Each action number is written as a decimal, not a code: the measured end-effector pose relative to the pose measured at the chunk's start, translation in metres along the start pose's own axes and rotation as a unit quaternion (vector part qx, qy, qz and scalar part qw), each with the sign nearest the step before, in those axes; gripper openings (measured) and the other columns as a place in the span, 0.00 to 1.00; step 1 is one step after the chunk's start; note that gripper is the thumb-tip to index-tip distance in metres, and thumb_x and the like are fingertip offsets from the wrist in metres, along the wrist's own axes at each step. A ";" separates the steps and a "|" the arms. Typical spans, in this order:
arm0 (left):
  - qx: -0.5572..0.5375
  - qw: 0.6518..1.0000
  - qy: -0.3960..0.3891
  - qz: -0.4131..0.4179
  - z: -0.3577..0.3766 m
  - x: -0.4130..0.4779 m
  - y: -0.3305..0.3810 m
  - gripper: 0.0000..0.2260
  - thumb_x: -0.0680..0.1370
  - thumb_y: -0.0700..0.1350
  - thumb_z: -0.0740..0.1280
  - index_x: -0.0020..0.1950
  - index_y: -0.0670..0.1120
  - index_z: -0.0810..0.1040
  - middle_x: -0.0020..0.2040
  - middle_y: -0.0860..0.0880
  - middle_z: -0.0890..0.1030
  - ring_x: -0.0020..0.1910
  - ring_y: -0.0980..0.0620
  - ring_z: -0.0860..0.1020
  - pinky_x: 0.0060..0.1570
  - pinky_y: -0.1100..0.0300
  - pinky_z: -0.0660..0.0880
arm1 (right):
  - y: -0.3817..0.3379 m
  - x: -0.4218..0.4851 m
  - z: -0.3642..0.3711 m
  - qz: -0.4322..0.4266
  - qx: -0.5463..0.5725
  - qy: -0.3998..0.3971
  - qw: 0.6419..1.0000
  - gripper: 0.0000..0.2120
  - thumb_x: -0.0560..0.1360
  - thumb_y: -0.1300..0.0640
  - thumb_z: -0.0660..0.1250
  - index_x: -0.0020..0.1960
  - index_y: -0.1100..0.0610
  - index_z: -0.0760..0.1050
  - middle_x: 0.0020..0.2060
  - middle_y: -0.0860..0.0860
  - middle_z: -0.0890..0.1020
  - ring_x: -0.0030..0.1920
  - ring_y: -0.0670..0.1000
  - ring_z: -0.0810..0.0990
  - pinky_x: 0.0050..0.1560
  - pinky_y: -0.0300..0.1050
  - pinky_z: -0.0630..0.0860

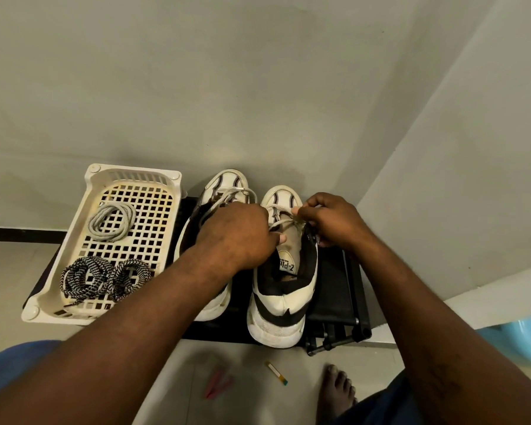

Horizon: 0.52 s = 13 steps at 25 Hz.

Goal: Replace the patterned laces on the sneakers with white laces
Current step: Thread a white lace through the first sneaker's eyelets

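Head view looks down on two white-and-black sneakers side by side on a low black stand (331,286) against the wall. The right hand (331,223) pinches a white lace (284,223) between thumb and fingertip over the eyelets of the right-hand sneaker (281,302). The lace runs across the tongue to the left hand (236,237), whose fingers curl at that shoe's other edge; I can't tell whether they grip the lace. The left-hand sneaker (227,182) is partly hidden behind that arm. Beside it sits a cream basket (129,176) holding two coils of patterned laces (86,276) and a pale coiled lace (111,222).
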<state>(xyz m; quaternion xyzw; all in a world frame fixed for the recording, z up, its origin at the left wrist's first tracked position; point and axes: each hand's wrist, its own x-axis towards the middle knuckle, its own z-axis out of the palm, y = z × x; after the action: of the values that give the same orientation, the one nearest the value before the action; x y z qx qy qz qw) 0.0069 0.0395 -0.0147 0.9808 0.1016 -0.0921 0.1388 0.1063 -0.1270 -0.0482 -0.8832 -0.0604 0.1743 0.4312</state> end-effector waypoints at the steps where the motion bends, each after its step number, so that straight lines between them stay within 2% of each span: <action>1: 0.005 1.000 0.006 0.006 0.002 0.001 0.001 0.20 0.79 0.66 0.66 0.55 0.50 0.80 0.45 0.50 0.79 0.46 0.48 0.78 0.43 0.54 0.72 | 0.001 0.000 0.000 -0.024 -0.013 0.006 1.000 0.08 0.75 0.45 0.76 0.48 0.49 0.82 0.42 0.48 0.85 0.41 0.50 0.84 0.39 0.44 0.79; 4: -0.011 0.999 0.020 0.026 0.002 -0.001 0.004 0.16 0.79 0.64 0.67 0.50 0.52 0.76 0.42 0.52 0.77 0.45 0.50 0.77 0.42 0.55 0.71 | 0.006 0.005 0.008 -0.074 -0.061 0.035 0.995 0.08 0.73 0.44 0.77 0.44 0.47 0.83 0.37 0.47 0.85 0.39 0.49 0.84 0.43 0.45 0.79; 7: -0.049 0.996 0.067 0.045 -0.001 -0.004 0.005 0.13 0.80 0.63 0.66 0.45 0.55 0.73 0.41 0.52 0.77 0.45 0.49 0.77 0.42 0.55 0.71 | 0.002 0.008 0.014 -0.095 -0.069 0.040 0.992 0.06 0.76 0.50 0.75 0.42 0.50 0.82 0.36 0.46 0.84 0.37 0.47 0.82 0.42 0.44 0.77; 8: -0.054 0.994 0.087 0.049 0.000 -0.003 0.003 0.13 0.81 0.62 0.65 0.44 0.55 0.73 0.42 0.52 0.79 0.44 0.49 0.77 0.43 0.55 0.71 | -0.002 0.008 0.013 -0.087 0.003 0.044 0.995 0.05 0.78 0.53 0.73 0.43 0.51 0.81 0.37 0.45 0.84 0.37 0.47 0.81 0.41 0.44 0.76; 9: -0.058 0.991 0.105 0.052 0.000 -0.002 0.001 0.13 0.81 0.61 0.65 0.43 0.55 0.73 0.42 0.51 0.79 0.44 0.49 0.76 0.42 0.55 0.70 | -0.006 0.009 0.009 -0.061 0.132 0.054 0.988 0.05 0.80 0.56 0.70 0.45 0.52 0.80 0.38 0.47 0.84 0.37 0.47 0.80 0.39 0.44 0.75; 11: -0.078 0.987 0.130 0.047 0.003 0.000 -0.003 0.15 0.82 0.59 0.65 0.40 0.52 0.73 0.39 0.52 0.79 0.42 0.49 0.75 0.41 0.56 0.68 | -0.010 0.010 -0.006 0.044 0.392 0.081 0.915 0.05 0.82 0.61 0.64 0.48 0.55 0.77 0.41 0.51 0.85 0.35 0.47 0.79 0.32 0.40 0.72; 12: -0.094 0.985 0.137 0.042 0.004 0.001 -0.004 0.16 0.82 0.57 0.65 0.39 0.50 0.73 0.37 0.52 0.78 0.41 0.49 0.76 0.40 0.56 0.68 | -0.006 0.011 -0.013 0.087 0.452 0.102 0.882 0.06 0.81 0.61 0.63 0.47 0.56 0.77 0.40 0.52 0.84 0.32 0.46 0.78 0.29 0.38 0.68; 13: -0.111 0.983 0.141 0.038 0.006 0.002 -0.005 0.16 0.82 0.56 0.66 0.37 0.50 0.73 0.36 0.51 0.77 0.40 0.48 0.76 0.39 0.56 0.67 | -0.001 0.014 -0.018 0.110 0.463 0.125 0.871 0.06 0.80 0.62 0.64 0.47 0.57 0.78 0.39 0.52 0.82 0.29 0.45 0.76 0.27 0.38 0.64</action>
<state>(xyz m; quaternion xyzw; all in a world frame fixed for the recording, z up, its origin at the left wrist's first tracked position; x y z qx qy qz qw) 0.0070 0.0426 -0.0216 0.9657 0.0919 0.0643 0.2344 0.1255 -0.1368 -0.0407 -0.5981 0.1785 0.1169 0.7725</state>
